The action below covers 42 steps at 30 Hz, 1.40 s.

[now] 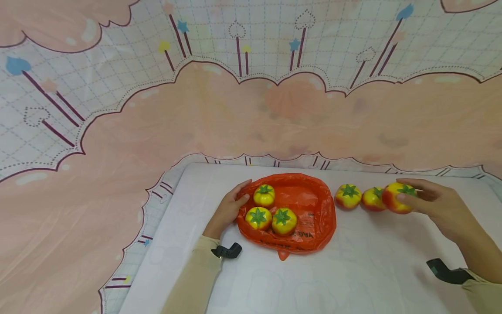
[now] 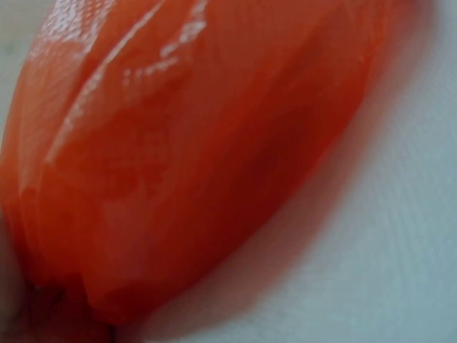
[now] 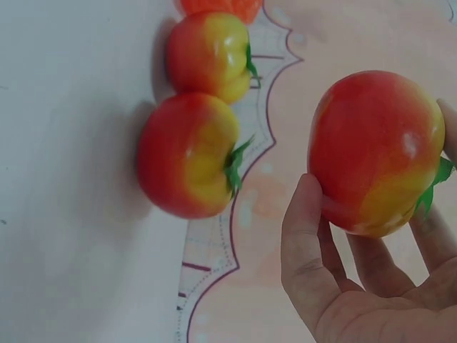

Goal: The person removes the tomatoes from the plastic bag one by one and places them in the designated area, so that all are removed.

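Note:
A red plastic bag, its mouth spread wide with a rolled rim, lies on the white table. Inside it, toward the left, sit three yellow-and-red tomatoes with green star-shaped leaves. My left hand grips the bag's left rim, thumb over the edge; in the left wrist view the bag's side fills most of the picture. Right of the bag, my right hand holds another tomato up between thumb and fingers. Two more tomatoes rest on the table beside it.
The white table ends at its far edge against a hanging cloth printed with pink clouds and a grid. Each wrist wears a black camera mount, just in front of the sleeve.

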### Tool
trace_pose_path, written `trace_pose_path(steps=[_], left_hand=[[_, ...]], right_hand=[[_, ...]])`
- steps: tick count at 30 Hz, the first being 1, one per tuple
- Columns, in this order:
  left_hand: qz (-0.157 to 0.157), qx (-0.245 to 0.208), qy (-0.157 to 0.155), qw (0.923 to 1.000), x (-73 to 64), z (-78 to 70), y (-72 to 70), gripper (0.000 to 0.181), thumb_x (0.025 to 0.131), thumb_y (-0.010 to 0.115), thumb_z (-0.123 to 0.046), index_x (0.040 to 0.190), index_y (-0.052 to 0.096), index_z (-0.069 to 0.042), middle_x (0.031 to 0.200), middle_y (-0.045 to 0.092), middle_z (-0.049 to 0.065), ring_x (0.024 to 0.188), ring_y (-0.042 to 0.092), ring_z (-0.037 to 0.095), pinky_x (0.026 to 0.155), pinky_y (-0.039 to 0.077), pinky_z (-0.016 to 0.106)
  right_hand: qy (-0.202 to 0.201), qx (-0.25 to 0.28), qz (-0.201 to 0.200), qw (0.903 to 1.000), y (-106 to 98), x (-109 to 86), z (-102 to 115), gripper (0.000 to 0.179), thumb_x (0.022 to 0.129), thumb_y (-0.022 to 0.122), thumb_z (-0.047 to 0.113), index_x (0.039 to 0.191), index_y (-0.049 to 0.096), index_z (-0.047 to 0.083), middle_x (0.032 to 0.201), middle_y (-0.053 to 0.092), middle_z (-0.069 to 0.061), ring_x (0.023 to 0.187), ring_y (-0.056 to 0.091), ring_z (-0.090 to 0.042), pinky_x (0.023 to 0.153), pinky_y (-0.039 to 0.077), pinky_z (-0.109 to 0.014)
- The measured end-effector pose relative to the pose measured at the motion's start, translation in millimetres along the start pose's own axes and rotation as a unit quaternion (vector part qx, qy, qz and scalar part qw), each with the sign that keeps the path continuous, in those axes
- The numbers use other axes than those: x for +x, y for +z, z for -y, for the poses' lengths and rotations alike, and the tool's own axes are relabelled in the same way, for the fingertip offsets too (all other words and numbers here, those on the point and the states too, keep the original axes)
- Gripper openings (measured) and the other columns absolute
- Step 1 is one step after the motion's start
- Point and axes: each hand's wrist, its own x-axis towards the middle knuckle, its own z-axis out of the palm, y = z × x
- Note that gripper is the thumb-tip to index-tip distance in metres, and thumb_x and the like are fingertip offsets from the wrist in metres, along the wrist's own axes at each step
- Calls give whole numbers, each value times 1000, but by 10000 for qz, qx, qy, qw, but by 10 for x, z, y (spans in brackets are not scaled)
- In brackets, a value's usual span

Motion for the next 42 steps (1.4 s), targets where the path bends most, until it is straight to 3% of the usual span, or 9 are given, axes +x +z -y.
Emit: trace_pose_path(steps=[4, 10, 12, 16, 19, 22, 24, 32, 42], left_hand=[[2, 4, 34, 10000, -1, -2, 3, 49, 107, 53, -24, 154, 45, -33, 162, 40, -8, 154, 32, 23, 124, 31, 51], [59, -46, 27, 10000, 7, -6, 15, 50, 107, 53, -24, 155, 44, -32, 162, 40, -8, 154, 31, 24, 124, 31, 52], [68, -58, 42, 10000, 11, -6, 16, 50, 107, 53, -23, 155, 44, -32, 162, 40, -8, 154, 31, 24, 124, 31, 52], [37, -38, 67, 10000, 12, 2, 15, 49, 107, 53, -23, 155, 45, -33, 162, 40, -7, 155, 31, 24, 124, 30, 52], [9, -26, 39, 10000, 9, 1, 11, 49, 107, 53, -24, 154, 45, -35, 162, 40, -8, 155, 31, 24, 124, 30, 52], [-6, 1, 31, 10000, 8, -5, 8, 49, 107, 53, -24, 154, 45, -35, 162, 40, -9, 154, 31, 23, 123, 31, 52], [-2, 15, 55, 10000, 11, 0, 7, 49, 107, 53, -24, 154, 45, -34, 162, 40, -9, 154, 32, 23, 124, 31, 52], [-30, 19, 74, 10000, 13, 6, 1, 49, 107, 53, -23, 154, 45, -32, 161, 41, -9, 154, 32, 23, 124, 31, 51], [-7, -55, 62, 10000, 1, 15, 2, 49, 107, 53, -24, 154, 45, -33, 162, 40, -8, 155, 31, 24, 123, 32, 52]], right_hand=[[94, -1, -96, 9999, -28, 6, -54, 61, 98, 67, 45, 150, 51, 18, 124, 46, 28, 99, 44, 9, 70, 47, -5], [331, 24, -255, 9991, -56, 20, -152, 63, 98, 65, 48, 154, 47, 23, 141, 50, 3, 106, 46, -3, 68, 45, -5], [373, 62, -320, 9988, -57, 25, -184, 64, 98, 64, 49, 155, 46, 23, 141, 49, 3, 105, 46, -2, 68, 46, -4], [476, 300, -459, 9974, -36, 39, -245, 66, 98, 63, 49, 156, 45, 22, 146, 44, -10, 100, 44, 4, 69, 48, -2], [635, 424, -580, 9954, -17, 54, -295, 67, 99, 61, 50, 157, 42, 23, 157, 35, -19, 110, 49, -13, 69, 48, -1], [827, 567, -667, 9927, -6, 66, -358, 67, 99, 60, 50, 158, 40, 25, 164, 26, -21, 125, 42, -37, 68, 47, 0], [924, 687, -720, 9907, -1, 72, -402, 67, 99, 60, 49, 158, 40, 26, 166, 24, -21, 129, 36, -45, 68, 47, 0], [1139, 1170, -736, 9838, 34, 106, -582, 66, 98, 64, 47, 157, 42, 27, 158, 31, -10, 126, 36, -27, 69, 50, -2], [1585, 1045, -421, 9809, 65, 175, -695, 75, 97, 62, 55, 160, 36, 23, 167, 18, -22, 139, 25, -47, 64, 51, -6]])
